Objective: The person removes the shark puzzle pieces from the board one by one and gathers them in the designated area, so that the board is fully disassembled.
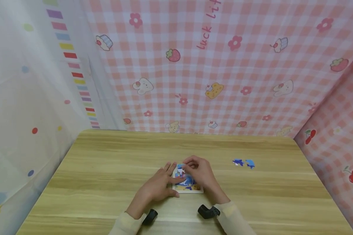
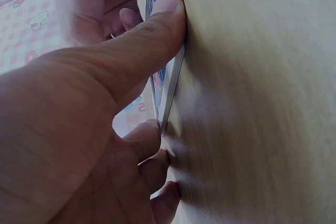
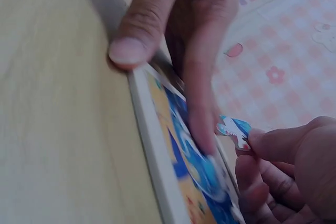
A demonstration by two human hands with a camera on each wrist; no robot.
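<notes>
A small jigsaw puzzle (image 1: 191, 192) with a white border and a blue sea picture lies on the table. My left hand (image 1: 159, 184) rests at its left side; the thumb touches the near edge, and the index finger reaches across the picture. In the right wrist view, my right hand (image 3: 291, 163) pinches a blue-and-white jigsaw piece (image 3: 234, 130) between thumb and fingers, just above the puzzle's far side. The left index finger (image 3: 201, 98) presses on the picture there. Part of the picture is hidden under both hands.
Two loose blue jigsaw pieces, a darker one (image 1: 238, 162) and a lighter one (image 1: 250, 163), lie on the wooden table (image 1: 106, 176) to the right. A pink checked cloth (image 1: 194, 71) hangs behind the table's far edge. Black wrist mounts (image 1: 209, 212) sit near the sleeves.
</notes>
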